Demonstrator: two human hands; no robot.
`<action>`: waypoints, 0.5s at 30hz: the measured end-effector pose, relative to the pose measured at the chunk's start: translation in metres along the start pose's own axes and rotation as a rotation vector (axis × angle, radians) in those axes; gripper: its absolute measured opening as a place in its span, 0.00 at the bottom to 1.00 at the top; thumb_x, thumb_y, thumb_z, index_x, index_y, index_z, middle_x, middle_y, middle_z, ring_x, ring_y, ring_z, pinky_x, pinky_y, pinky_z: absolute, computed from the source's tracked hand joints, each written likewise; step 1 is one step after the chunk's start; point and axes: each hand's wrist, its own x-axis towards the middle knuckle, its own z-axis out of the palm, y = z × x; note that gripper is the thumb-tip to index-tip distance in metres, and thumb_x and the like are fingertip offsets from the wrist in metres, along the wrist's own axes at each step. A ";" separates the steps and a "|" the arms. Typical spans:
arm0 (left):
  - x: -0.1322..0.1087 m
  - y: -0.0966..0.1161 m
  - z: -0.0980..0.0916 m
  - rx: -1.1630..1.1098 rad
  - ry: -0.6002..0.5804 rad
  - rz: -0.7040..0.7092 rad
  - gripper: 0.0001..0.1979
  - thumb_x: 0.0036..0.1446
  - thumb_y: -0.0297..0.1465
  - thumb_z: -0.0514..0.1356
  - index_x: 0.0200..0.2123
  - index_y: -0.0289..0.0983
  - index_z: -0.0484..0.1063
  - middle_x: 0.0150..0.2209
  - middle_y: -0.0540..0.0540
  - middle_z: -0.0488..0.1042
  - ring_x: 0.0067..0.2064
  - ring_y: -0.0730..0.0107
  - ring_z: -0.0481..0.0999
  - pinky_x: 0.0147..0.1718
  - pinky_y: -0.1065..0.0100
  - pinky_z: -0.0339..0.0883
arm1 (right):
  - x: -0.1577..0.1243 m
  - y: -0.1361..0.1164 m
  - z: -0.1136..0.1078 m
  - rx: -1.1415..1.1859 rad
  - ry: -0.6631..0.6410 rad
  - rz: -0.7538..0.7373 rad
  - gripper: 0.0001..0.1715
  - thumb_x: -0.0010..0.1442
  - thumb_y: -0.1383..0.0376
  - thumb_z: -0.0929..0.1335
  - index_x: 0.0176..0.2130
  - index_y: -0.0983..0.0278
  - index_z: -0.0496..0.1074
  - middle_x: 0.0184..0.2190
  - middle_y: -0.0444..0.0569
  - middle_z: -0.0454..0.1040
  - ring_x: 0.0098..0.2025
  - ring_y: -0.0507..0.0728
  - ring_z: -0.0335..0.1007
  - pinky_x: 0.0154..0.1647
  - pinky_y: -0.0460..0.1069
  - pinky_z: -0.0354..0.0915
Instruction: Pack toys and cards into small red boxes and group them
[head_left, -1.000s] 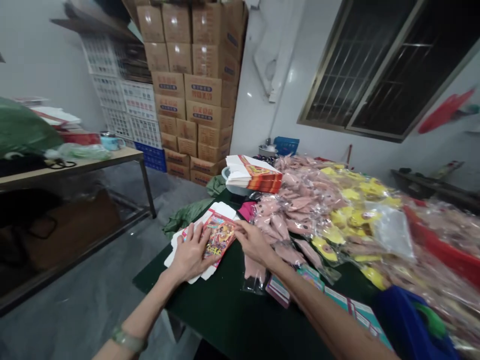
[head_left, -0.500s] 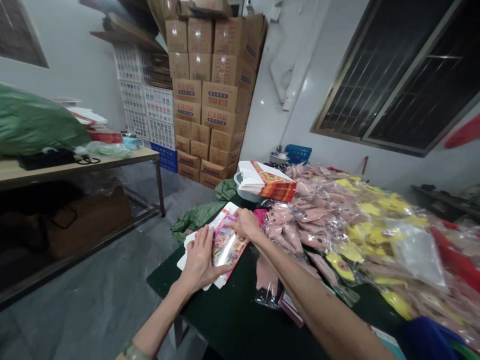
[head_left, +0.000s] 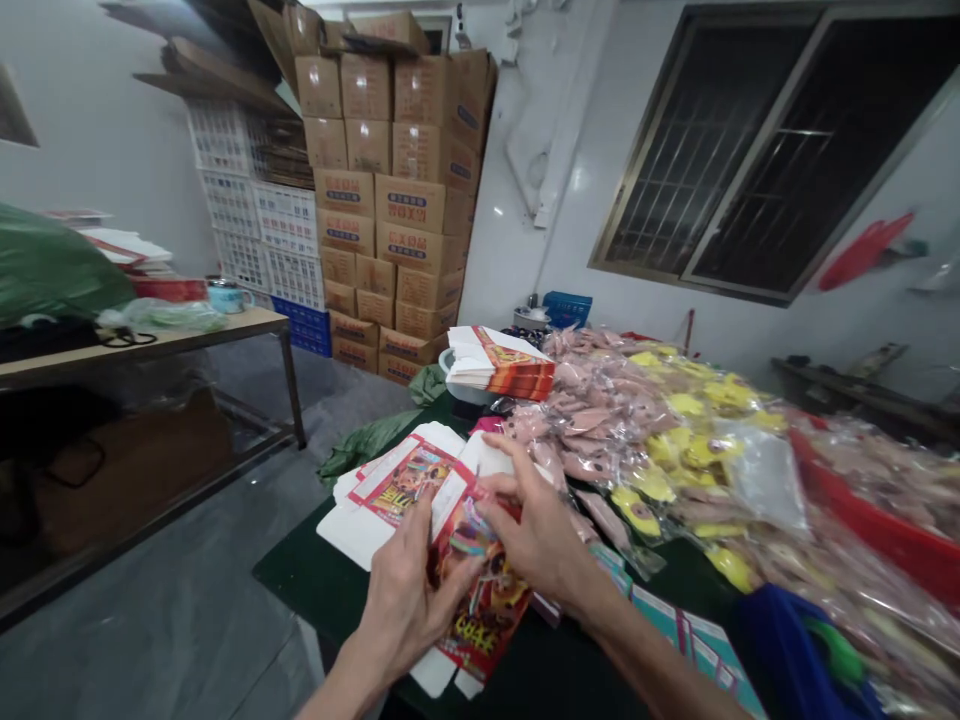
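A red printed paper carton [head_left: 491,605] with white end flaps is between my hands above the dark green table [head_left: 300,570]. My left hand [head_left: 405,580] holds its left edge, thumb across the printed front. At its upper right edge, my right hand [head_left: 544,525] is closed on the carton by a white flap; some fingertips are hidden. Just beyond lie more flattened cartons [head_left: 401,485], white and red with a cartoon print. A stack of similar cartons [head_left: 517,365] rests in a pale basin [head_left: 448,362] behind them.
Plastic-wrapped pink items [head_left: 600,420] and yellow ones [head_left: 682,450] cover the table's right side. A blue container [head_left: 799,650] and teal printed packs [head_left: 697,640] lie near me. Brown boxes [head_left: 412,205] and white crates [head_left: 289,240] stand behind; another table [head_left: 255,325] is left.
A carton has been lifted off the flattened pile toward me, and both hands have come nearer with it. The view has turned slightly right.
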 end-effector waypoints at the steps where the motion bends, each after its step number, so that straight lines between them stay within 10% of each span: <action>1: -0.002 0.007 0.001 -0.059 0.004 0.000 0.35 0.54 0.40 0.59 0.61 0.33 0.51 0.53 0.32 0.69 0.51 0.52 0.73 0.45 0.58 0.70 | -0.009 -0.001 -0.003 0.059 -0.004 0.003 0.31 0.55 0.73 0.61 0.57 0.58 0.53 0.29 0.40 0.74 0.30 0.51 0.69 0.35 0.46 0.63; 4: -0.006 0.032 0.000 -0.339 -0.086 -0.055 0.28 0.55 0.38 0.59 0.57 0.34 0.58 0.46 0.38 0.74 0.43 0.57 0.76 0.41 0.62 0.70 | -0.034 -0.005 -0.014 0.140 0.012 0.005 0.29 0.53 0.74 0.62 0.54 0.59 0.56 0.28 0.39 0.73 0.29 0.50 0.68 0.35 0.46 0.64; 10: -0.010 0.079 0.004 -1.145 -0.698 -0.423 0.16 0.57 0.41 0.55 0.35 0.33 0.72 0.28 0.46 0.75 0.28 0.69 0.73 0.28 0.70 0.66 | -0.064 0.005 -0.031 0.058 0.060 0.010 0.28 0.53 0.75 0.63 0.52 0.59 0.58 0.24 0.36 0.68 0.26 0.49 0.66 0.31 0.46 0.64; 15: -0.017 0.082 0.031 -1.298 -0.596 -0.689 0.18 0.52 0.41 0.61 0.37 0.31 0.73 0.28 0.44 0.77 0.28 0.65 0.76 0.29 0.66 0.69 | -0.095 0.026 -0.047 -0.496 0.445 -0.237 0.23 0.56 0.72 0.65 0.50 0.58 0.62 0.39 0.49 0.73 0.42 0.58 0.70 0.44 0.57 0.67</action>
